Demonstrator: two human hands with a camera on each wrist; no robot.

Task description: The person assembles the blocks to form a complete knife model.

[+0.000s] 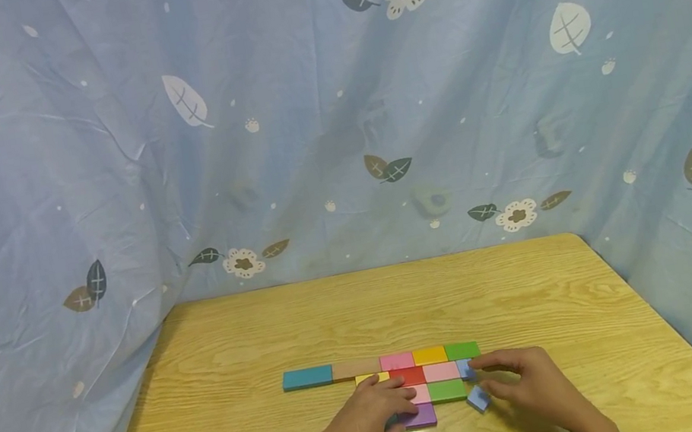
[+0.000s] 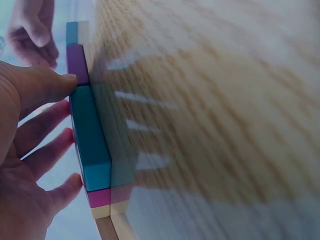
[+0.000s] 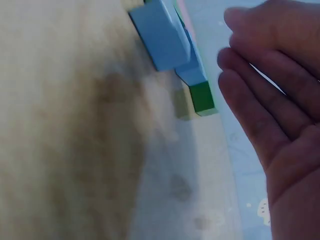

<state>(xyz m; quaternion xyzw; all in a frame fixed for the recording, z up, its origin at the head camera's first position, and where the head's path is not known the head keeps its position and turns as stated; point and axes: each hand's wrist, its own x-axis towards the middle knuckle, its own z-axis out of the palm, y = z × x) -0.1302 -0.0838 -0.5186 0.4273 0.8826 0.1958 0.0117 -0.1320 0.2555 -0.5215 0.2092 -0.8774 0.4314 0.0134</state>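
Observation:
Flat coloured blocks lie in several rows on the wooden table. My left hand [image 1: 369, 419] lies over the left part of the rows, its fingers spread across the red block [image 1: 409, 375], a pink one [image 1: 422, 394] and the purple block [image 1: 425, 416]. In the left wrist view its thumb touches the seam between a teal block [image 2: 91, 140] and the purple one. My right hand [image 1: 534, 385], fingers loosely bent, is at the right end beside a small light blue block [image 1: 463, 370]. Below its thumb lies a loose blue block [image 1: 479, 399], turned at an angle to the rows.
The top row runs from a blue block [image 1: 307, 377] and a tan block [image 1: 355, 369] to a green block [image 1: 463, 350]. Another green block [image 1: 446, 391] ends the third row. A patterned blue curtain [image 1: 298, 101] hangs behind and beside the table [image 1: 223, 346].

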